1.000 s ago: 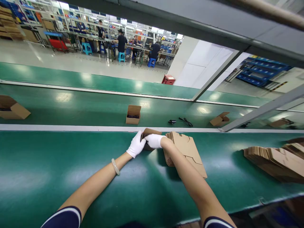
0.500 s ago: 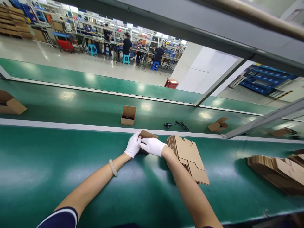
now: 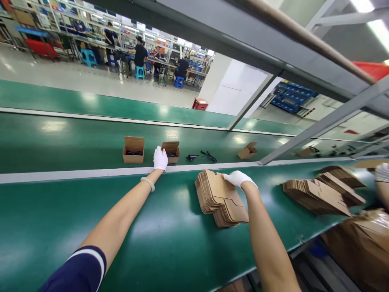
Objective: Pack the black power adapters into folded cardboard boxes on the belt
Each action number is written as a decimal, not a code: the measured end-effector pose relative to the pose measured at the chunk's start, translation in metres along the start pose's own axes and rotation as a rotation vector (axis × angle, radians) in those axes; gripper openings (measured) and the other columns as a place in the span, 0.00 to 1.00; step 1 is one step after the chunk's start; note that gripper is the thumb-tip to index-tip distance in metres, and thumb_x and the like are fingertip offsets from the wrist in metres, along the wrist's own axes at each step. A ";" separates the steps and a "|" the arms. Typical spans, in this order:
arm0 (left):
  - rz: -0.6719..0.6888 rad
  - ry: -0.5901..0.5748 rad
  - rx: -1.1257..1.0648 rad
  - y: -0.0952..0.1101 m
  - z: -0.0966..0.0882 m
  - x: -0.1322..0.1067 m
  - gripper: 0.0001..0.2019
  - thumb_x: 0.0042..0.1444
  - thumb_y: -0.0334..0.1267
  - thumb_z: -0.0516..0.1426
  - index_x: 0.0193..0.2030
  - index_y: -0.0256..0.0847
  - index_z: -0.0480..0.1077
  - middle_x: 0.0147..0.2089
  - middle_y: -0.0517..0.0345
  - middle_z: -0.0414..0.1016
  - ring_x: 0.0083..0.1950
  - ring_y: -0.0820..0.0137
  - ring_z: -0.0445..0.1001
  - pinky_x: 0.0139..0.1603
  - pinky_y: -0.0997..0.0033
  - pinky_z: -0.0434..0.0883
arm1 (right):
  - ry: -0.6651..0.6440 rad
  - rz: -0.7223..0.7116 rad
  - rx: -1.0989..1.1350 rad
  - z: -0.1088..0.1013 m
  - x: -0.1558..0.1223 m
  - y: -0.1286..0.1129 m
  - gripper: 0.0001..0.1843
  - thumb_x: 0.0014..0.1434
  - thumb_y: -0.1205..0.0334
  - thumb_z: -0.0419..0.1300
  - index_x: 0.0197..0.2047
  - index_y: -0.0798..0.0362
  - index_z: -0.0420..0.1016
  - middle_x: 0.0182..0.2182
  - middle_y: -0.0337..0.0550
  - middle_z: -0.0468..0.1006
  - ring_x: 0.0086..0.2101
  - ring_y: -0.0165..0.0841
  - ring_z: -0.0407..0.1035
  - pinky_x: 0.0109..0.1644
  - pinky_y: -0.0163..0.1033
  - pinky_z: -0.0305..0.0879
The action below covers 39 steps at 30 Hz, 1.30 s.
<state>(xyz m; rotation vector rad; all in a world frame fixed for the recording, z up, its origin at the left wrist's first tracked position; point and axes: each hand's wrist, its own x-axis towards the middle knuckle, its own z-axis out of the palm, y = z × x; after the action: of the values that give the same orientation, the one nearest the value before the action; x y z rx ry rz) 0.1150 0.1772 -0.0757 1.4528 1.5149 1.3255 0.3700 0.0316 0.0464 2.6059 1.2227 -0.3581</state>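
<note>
My left hand [image 3: 160, 158], in a white glove, reaches past the pale divider strip and grips the left side of a small open cardboard box [image 3: 173, 159]. Dark cable shows inside that box, and its lid flap stands up at the back. My right hand [image 3: 240, 178], also gloved, is at the far right edge of a stack of flattened cardboard boxes [image 3: 223, 188] on the green bench. Its fingers close over the top sheet's edge, and their tips are partly hidden. Left of my left hand stands another open box [image 3: 133, 158] with black cable in it.
A black cable with a plug [image 3: 202, 156] lies on the far green strip, with an open box [image 3: 247, 151] farther right. More flattened boxes [image 3: 316, 194] lie to the right. Another person's gloved hand [image 3: 382, 172] shows at the right edge. A slanted metal post [image 3: 304, 134] crosses the view.
My hands were together on a small box above the near bench. Now my left has placed it beyond the divider, and my right has moved to the flattened stack. The view has shifted right.
</note>
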 end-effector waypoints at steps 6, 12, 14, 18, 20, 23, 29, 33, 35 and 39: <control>0.039 0.031 0.015 0.005 -0.025 -0.016 0.24 0.57 0.44 0.52 0.56 0.30 0.59 0.60 0.32 0.59 0.65 0.51 0.55 0.64 0.50 0.53 | 0.041 0.042 0.013 -0.009 -0.008 0.002 0.24 0.54 0.50 0.52 0.45 0.57 0.76 0.43 0.62 0.75 0.41 0.46 0.71 0.37 0.43 0.64; 0.220 -0.423 -0.261 0.053 -0.061 -0.119 0.40 0.52 0.49 0.58 0.67 0.41 0.44 0.69 0.43 0.46 0.69 0.55 0.47 0.68 0.51 0.49 | 0.319 -0.042 0.115 -0.034 -0.079 -0.034 0.23 0.59 0.54 0.45 0.52 0.52 0.70 0.44 0.57 0.75 0.42 0.50 0.71 0.40 0.47 0.64; 0.239 -0.690 -0.333 0.076 -0.075 -0.152 0.51 0.44 0.50 0.64 0.68 0.44 0.38 0.71 0.45 0.40 0.70 0.51 0.43 0.68 0.49 0.48 | 0.413 -0.182 0.167 -0.035 -0.103 -0.053 0.22 0.59 0.55 0.45 0.51 0.53 0.69 0.42 0.55 0.76 0.40 0.48 0.71 0.42 0.48 0.64; 0.143 -0.837 -0.459 0.105 -0.108 -0.172 0.56 0.38 0.47 0.67 0.68 0.44 0.38 0.70 0.44 0.44 0.68 0.48 0.48 0.66 0.47 0.55 | 0.467 -0.633 0.457 -0.024 -0.121 -0.077 0.17 0.59 0.58 0.45 0.44 0.53 0.71 0.38 0.50 0.78 0.40 0.42 0.71 0.46 0.45 0.64; 0.080 -0.787 -0.574 0.107 -0.126 -0.162 0.50 0.41 0.45 0.66 0.67 0.43 0.43 0.66 0.43 0.54 0.65 0.50 0.57 0.62 0.49 0.61 | 0.367 -0.816 0.724 -0.017 -0.120 -0.083 0.17 0.60 0.57 0.44 0.42 0.53 0.71 0.37 0.47 0.78 0.39 0.39 0.72 0.45 0.43 0.66; -0.002 -0.640 -0.632 0.094 -0.149 -0.141 0.43 0.43 0.46 0.65 0.64 0.41 0.48 0.61 0.44 0.62 0.60 0.52 0.63 0.59 0.50 0.64 | 0.141 -0.980 0.928 -0.006 -0.118 -0.092 0.19 0.62 0.55 0.42 0.44 0.53 0.71 0.36 0.45 0.79 0.36 0.37 0.73 0.41 0.42 0.69; -0.020 -0.422 -0.462 0.060 -0.177 -0.132 0.41 0.47 0.52 0.60 0.63 0.36 0.50 0.64 0.41 0.56 0.64 0.50 0.57 0.64 0.50 0.56 | 0.780 -1.129 0.423 0.006 -0.146 -0.123 0.18 0.58 0.65 0.45 0.47 0.57 0.71 0.47 0.54 0.73 0.48 0.43 0.65 0.51 0.48 0.61; 0.048 -0.422 -0.425 0.049 -0.187 -0.139 0.41 0.48 0.51 0.59 0.64 0.37 0.48 0.64 0.42 0.57 0.62 0.52 0.60 0.62 0.53 0.60 | 0.815 -1.314 -0.001 0.004 -0.171 -0.137 0.14 0.61 0.58 0.50 0.38 0.57 0.73 0.33 0.50 0.74 0.36 0.40 0.65 0.47 0.48 0.58; 0.054 -0.443 -0.411 0.044 -0.189 -0.143 0.41 0.50 0.50 0.59 0.66 0.38 0.45 0.63 0.42 0.58 0.61 0.53 0.63 0.60 0.54 0.63 | 0.750 -1.353 -0.080 0.006 -0.176 -0.142 0.15 0.61 0.55 0.51 0.35 0.56 0.72 0.29 0.47 0.72 0.32 0.37 0.63 0.46 0.46 0.56; 0.075 -0.424 -0.332 0.036 -0.189 -0.149 0.41 0.51 0.48 0.58 0.67 0.39 0.43 0.66 0.44 0.54 0.64 0.54 0.59 0.64 0.55 0.58 | 0.730 -1.351 -0.064 0.019 -0.175 -0.148 0.15 0.58 0.51 0.56 0.35 0.54 0.73 0.36 0.48 0.72 0.34 0.37 0.61 0.43 0.43 0.53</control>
<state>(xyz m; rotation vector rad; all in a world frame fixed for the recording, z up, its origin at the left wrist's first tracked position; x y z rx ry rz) -0.0234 -0.0141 -0.0164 1.4663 0.9291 1.1523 0.1444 -0.0079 0.0682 1.4195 2.9880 0.4876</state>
